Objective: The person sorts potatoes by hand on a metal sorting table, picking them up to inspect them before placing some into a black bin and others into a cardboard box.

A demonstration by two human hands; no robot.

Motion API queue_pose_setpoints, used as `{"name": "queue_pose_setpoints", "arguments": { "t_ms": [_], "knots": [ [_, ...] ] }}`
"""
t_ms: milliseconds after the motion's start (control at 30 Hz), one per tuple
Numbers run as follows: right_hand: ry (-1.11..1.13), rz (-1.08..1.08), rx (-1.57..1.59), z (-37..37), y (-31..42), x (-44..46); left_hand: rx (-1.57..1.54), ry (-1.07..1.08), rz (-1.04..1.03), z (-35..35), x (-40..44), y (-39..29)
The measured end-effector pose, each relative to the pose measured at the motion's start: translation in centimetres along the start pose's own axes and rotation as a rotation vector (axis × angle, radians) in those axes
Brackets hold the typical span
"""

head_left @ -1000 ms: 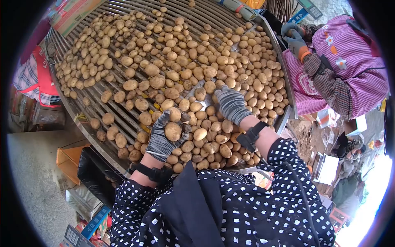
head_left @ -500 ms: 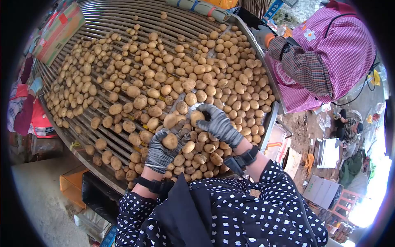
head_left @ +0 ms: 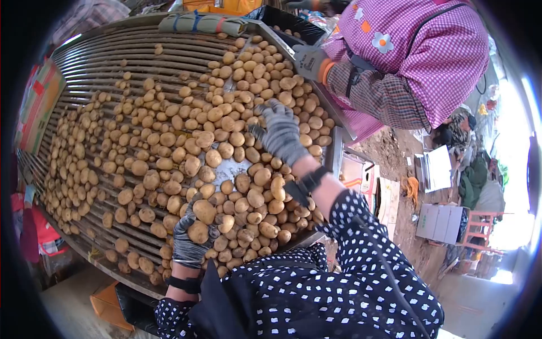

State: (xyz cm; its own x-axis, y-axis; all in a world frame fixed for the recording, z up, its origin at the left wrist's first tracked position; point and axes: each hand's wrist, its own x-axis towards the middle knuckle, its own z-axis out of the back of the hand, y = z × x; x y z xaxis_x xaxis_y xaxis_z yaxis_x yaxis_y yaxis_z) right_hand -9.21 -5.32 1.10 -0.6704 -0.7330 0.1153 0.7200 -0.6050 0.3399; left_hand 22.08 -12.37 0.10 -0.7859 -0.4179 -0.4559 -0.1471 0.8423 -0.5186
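My left hand (head_left: 187, 248), in a grey striped glove, curls around two potatoes, an upper potato (head_left: 204, 211) and a lower potato (head_left: 197, 231), near the front of the sorting table. My right hand (head_left: 282, 135), gloved the same way, reaches farther out over the potato pile (head_left: 257, 198). Its fingers are apart, with no potato seen in its grasp; the palm side is hidden. Potatoes of mixed sizes cover much of the slatted table (head_left: 107, 70), with smaller ones mostly at the left. Between my hands a pale patch of surface (head_left: 228, 168) shows through.
A co-worker in a pink checked garment (head_left: 435, 62) stands at the right, a gloved hand (head_left: 311, 62) at the table's rim. A rolled cloth (head_left: 200, 24) lies at the far edge near a black crate (head_left: 288, 35). A cardboard box (head_left: 42, 104) sits at the left.
My right hand has let go of a potato and moved away from my left hand, fingers spreading. My left hand now holds two potatoes, nearer the front. The view has shifted.
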Motion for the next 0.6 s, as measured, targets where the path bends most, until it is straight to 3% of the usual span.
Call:
{"name": "queue_pose_setpoints", "arguments": {
  "t_ms": [67,133,200,267,300,367,400,467,600],
  "knots": [
    [0.141,-0.177,-0.063,-2.3,-2.4,2.0,-0.026,-0.029,0.031,0.0,0.2,0.1],
    [0.349,-0.081,-0.138,0.0,1.4,0.6,0.008,-0.034,0.057,-1.1,0.6,0.0],
    [-0.067,0.175,-0.306,-9.0,1.1,-2.7,-0.018,0.006,0.092,-1.8,0.9,-0.1],
    [0.273,0.313,-0.151,-4.9,4.5,-6.5,0.077,-0.053,-0.007,-0.1,1.6,0.9],
    [0.273,0.313,-0.151,-4.1,4.4,-7.5,0.077,-0.053,-0.007,1.5,2.1,1.2],
    [0.472,0.432,0.170,-2.3,3.2,-8.7,-0.219,-0.172,0.204,3.7,2.9,1.4],
    [0.476,0.433,0.171,-1.0,2.2,-8.7,-0.221,-0.176,0.204,4.0,2.6,1.3],
    [0.358,0.335,0.381,1.9,-0.2,-8.2,-0.249,-0.224,0.173,3.0,1.8,0.8],
    [0.137,0.001,-0.019,1.4,-8.2,-8.3,-0.287,-0.232,0.146,2.3,1.0,1.1]
  ]
}}
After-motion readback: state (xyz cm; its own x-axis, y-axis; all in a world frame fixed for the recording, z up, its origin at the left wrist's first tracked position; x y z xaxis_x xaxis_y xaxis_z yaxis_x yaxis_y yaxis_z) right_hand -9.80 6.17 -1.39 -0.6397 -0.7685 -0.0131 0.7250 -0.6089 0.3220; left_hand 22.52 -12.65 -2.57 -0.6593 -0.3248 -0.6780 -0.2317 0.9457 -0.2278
